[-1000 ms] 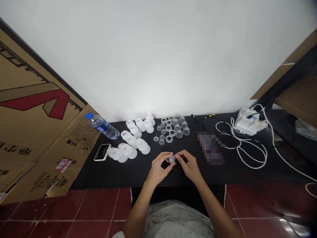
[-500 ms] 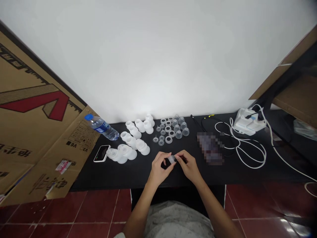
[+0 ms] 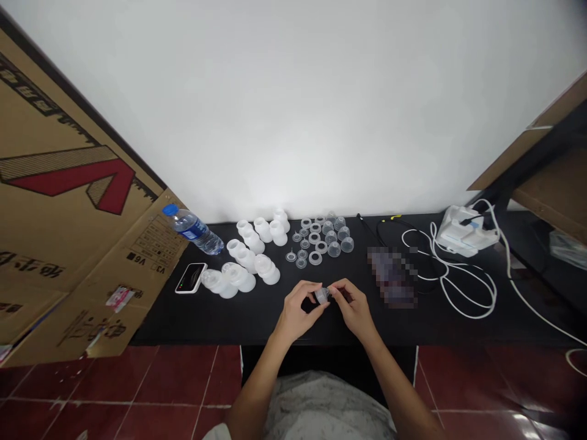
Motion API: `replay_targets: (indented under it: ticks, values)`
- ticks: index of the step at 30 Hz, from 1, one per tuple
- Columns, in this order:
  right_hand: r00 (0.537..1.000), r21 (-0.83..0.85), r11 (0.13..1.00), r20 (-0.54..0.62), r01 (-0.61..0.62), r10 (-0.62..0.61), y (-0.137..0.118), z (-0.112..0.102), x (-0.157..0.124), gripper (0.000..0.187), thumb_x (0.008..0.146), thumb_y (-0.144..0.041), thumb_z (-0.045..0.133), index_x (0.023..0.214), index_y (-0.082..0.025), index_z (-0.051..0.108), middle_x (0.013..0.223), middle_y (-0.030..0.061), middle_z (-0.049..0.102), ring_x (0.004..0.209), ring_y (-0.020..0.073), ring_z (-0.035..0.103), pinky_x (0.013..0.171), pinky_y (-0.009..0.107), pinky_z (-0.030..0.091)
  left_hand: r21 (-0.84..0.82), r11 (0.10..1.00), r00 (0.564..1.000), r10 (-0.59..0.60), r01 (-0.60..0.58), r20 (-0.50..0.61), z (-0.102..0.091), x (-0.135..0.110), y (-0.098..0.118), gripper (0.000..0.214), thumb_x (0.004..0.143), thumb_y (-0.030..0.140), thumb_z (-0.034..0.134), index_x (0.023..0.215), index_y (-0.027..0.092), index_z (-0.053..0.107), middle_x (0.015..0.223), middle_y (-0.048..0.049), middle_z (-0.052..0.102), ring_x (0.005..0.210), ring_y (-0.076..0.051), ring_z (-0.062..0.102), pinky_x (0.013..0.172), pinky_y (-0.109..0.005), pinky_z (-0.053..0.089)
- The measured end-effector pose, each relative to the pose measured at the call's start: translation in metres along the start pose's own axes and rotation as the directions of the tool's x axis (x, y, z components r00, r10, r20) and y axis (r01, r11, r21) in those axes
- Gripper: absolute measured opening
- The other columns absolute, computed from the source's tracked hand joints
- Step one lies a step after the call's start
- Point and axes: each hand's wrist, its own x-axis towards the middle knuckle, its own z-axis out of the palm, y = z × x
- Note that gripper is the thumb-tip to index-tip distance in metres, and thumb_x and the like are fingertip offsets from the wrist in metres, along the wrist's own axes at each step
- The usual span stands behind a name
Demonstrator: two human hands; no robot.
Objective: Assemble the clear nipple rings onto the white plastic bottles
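Plastic piece [image 3: 323, 296] between left hand [image 3: 298, 313], right hand [image 3: 353, 307]; table edge [image 3: 192, 344] near.

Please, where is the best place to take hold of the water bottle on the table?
Grip the bottle around its middle, coming from above with the fingers wrapped across it. It lies on its side, so the round body is open on top, while the neck by the blue cap is narrower.
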Motion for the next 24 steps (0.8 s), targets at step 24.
replay_targets:
  ticks: [24]
  values:
    - [0.998,0.068,0.997,-0.050,-0.038,0.041,-0.0001,0.0009,0.0009,0.032,0.104,-0.054,0.070,0.094,-0.024,0.075,0.085,0.0038,0.074,0.077,0.0219,0.070,0.071,0.032,0.057,-0.032,0.999,1.000,-0.005,0.005,-0.003,0.0000,-0.0028,-0.0011,0.031,0.094,0.029,0.084,0.123,0.023,0.073,0.115,-0.0096,0.076,0.086,-0.018,0.074,0.081,-0.035,0.065]
